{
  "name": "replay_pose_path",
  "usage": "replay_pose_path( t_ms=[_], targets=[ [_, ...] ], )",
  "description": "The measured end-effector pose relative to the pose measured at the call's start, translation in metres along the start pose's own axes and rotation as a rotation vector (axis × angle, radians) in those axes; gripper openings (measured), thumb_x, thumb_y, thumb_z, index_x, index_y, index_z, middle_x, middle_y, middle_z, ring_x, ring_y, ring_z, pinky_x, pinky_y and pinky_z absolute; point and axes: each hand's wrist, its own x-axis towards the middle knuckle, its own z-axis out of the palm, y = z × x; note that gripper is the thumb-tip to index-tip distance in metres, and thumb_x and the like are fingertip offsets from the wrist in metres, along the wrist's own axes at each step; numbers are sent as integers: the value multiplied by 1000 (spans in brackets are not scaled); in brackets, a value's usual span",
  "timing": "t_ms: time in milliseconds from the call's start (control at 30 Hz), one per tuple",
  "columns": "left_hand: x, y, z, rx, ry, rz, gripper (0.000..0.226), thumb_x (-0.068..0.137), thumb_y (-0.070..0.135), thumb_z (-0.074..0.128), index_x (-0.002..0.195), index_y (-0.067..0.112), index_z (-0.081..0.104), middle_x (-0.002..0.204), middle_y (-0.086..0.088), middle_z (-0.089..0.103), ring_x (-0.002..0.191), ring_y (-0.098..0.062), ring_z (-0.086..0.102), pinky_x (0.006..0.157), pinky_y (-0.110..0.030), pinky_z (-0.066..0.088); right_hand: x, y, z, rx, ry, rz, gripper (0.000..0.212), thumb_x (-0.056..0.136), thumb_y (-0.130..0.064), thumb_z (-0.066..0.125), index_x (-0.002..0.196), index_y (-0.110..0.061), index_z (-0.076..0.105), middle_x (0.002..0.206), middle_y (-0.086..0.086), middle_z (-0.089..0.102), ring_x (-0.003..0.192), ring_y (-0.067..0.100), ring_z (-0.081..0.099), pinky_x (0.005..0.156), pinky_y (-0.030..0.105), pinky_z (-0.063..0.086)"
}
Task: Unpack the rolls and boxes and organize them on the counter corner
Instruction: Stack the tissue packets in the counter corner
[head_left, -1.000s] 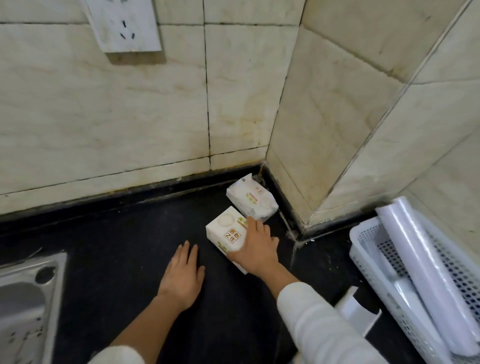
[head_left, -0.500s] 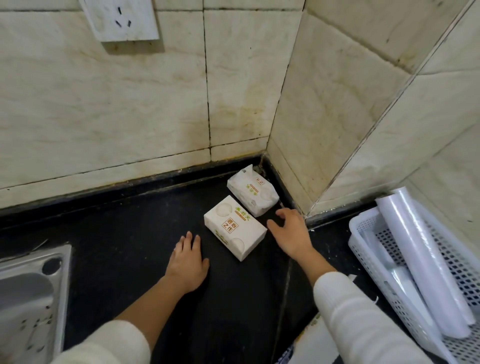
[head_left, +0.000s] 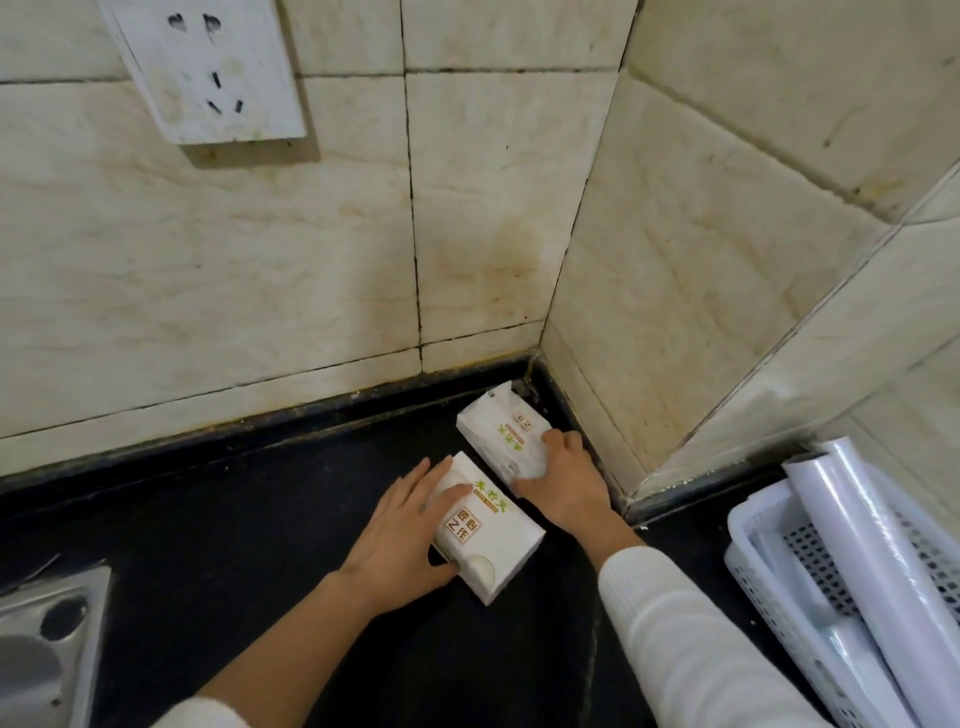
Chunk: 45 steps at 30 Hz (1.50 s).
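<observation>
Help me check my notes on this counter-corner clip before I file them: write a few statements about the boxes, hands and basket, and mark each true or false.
1. The left hand rests on the near box. True.
2. The right hand holds a roll. False: it is on the far pack by the wall corner.
3. The rolls lie in the white basket. True.
4. The basket sits left of the sink. False: it is at the right; the sink is at the left.
5. A wall socket is above the counter. True.
</observation>
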Motion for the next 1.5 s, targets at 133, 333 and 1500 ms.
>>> replay_pose_path(
  t_ms=[133,333,1500],
  targets=[
    [9,-7,-3,1,-43,30,88,75,60,64,146,41,16,155,25,-15,143,-4,-22,118,-36,-6,3,0,3,-114,-25,-41,54,85,-39,63,129,-14,43,134,12,35,113,32,49,88,39,48],
    [12,3,4,-91,-26,-110,85,73,66,61,142,40,20,159,20,-6,148,-15,5,116,-42,27,12,-8,-18,182,58,-38,14,89,-23,59,93,-9,60,114,17,54,95,30,59,73,29,50],
    [123,-3,18,-820,261,-426,46,93,34,57,136,23,42,128,2,58,108,-8,54,87,-22,41,77,-39,-59,-182,290,-63,46,91,-2,50,135,-10,39,133,13,41,113,29,52,85,36,47]
  ],
)
